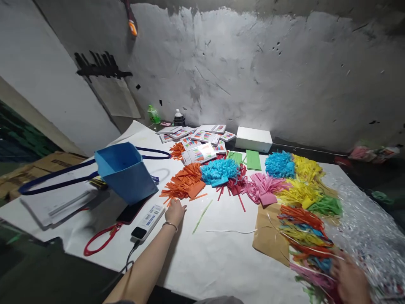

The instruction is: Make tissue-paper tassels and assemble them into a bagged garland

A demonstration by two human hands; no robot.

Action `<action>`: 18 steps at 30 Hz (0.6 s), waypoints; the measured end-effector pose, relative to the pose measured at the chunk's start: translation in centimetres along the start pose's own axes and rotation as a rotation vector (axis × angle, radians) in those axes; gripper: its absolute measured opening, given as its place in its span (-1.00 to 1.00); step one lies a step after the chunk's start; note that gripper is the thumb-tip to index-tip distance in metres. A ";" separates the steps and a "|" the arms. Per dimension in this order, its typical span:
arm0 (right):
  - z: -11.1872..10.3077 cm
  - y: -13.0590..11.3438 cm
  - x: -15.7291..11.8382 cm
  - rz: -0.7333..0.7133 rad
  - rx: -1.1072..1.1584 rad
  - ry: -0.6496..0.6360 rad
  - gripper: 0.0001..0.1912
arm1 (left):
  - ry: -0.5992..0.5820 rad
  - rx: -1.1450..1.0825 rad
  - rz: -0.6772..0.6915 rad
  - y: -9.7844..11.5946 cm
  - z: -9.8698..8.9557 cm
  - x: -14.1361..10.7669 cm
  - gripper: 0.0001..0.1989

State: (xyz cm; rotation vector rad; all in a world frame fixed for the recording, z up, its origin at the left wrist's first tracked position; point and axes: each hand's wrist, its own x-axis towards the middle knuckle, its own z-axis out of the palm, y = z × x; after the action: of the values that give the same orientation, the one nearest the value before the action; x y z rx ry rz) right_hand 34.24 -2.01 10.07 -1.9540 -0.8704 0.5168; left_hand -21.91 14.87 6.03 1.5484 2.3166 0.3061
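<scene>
My left hand point(175, 212), with a bracelet at its wrist, is at the near edge of a pile of orange paper fringe point(185, 181), fingertips touching the strips. My right hand point(349, 274) is closed at the lower right, blurred, around a multicoloured bundle of paper strips point(308, 240) in orange, yellow, blue and pink. Part of that bundle lies over a brown paper sheet point(268, 236). Blue fringe point(220, 170), red fringe, pink fringe point(267, 185) and yellow fringe point(299, 192) run across the white table in a row. A thin white string point(232, 231) trails left from the bundle.
A blue bag point(126, 173), a white power bank point(148, 221) with a cable and a phone with a red strap point(101, 245) are at left. Printed packs point(202, 135) and a white box point(253, 139) stand at the back. Clear shredded film point(367, 228) covers the right side.
</scene>
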 end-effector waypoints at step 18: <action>5.6 -3.6 -5.8 -0.411 -0.344 -0.306 -0.79 | -0.560 -0.507 0.237 5.9 1.2 -11.0 -0.46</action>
State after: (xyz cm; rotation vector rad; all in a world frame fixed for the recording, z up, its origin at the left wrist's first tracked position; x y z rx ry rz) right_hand 25.42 -1.90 10.48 -1.9450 -1.6021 0.4474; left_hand -12.57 7.02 8.79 1.4132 1.4899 0.4146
